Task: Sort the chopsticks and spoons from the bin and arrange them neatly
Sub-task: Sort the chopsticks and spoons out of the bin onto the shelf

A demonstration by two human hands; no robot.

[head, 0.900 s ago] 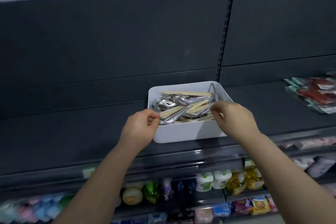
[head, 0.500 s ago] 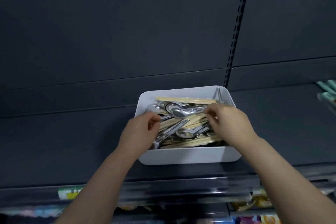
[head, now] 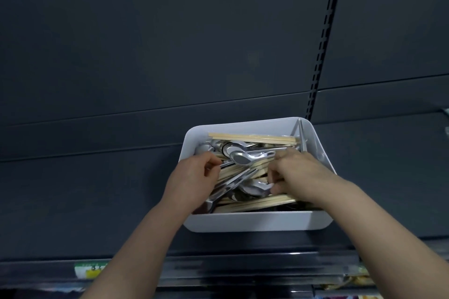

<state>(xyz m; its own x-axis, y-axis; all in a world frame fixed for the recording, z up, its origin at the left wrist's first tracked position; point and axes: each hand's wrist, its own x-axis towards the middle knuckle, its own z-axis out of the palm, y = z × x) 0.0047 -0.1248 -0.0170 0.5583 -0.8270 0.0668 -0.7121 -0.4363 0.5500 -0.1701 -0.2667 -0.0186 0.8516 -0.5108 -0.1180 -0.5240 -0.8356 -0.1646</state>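
The bin sits on a dark shelf, its near wall close to the shelf's front edge and its far right corner just beside the slotted upright. There is open shelf to the left and right of it. Behind stands a plain, matte, dark back panel. Below the front lip a pale green and yellow label shows on the rail.

The bin is smooth white plastic with rounded corners, and its walls flare outward toward the rim. Inside, it is a jumble. The chopsticks are pale wood, thin and straight. One tidy bundle lies flat along the far wall and others run crosswise lower in the pile and along the near wall. The spoons are polished metal with deep oval bowls and short flat handles, and they catch the light. They lie tangled over and under the sticks. One metal handle leans upright in the far right corner.

Both hands are in the bin. The left hand is at the left end of the pile with its fingers curled in against a spoon handle and some sticks; I cannot tell whether it grips anything. The right hand reaches in from the right, its fingers and thumb curled round a few chopsticks in the middle of the heap.
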